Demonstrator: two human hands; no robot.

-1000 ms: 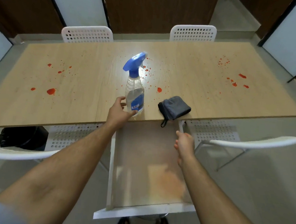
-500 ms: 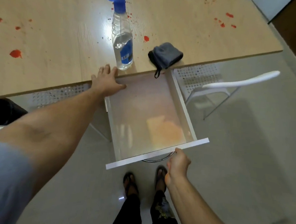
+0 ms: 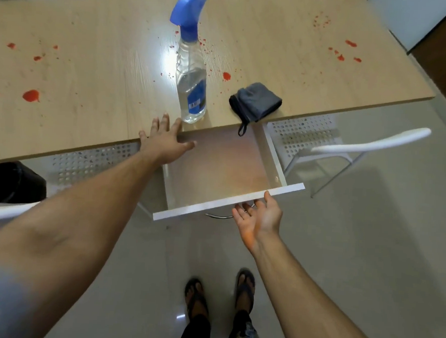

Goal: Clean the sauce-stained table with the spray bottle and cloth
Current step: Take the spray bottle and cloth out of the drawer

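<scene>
Both hands are lying open and empty: left hand (image 3: 166, 142) resting flat on the counter (image 3: 91, 82) edge near the bottle (image 3: 191, 88), right hand (image 3: 259, 218) touching the drawer (image 3: 227, 200) front. The cloth (image 3: 256, 101), just right of the bottle, is overhanging the edge and could drop into the drawer.

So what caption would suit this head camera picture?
Spray bottle and cloth wait on the stained table as the right hand meets the open drawer.

Spray bottle (image 3: 192, 70) nozzle tip cropped
</scene>
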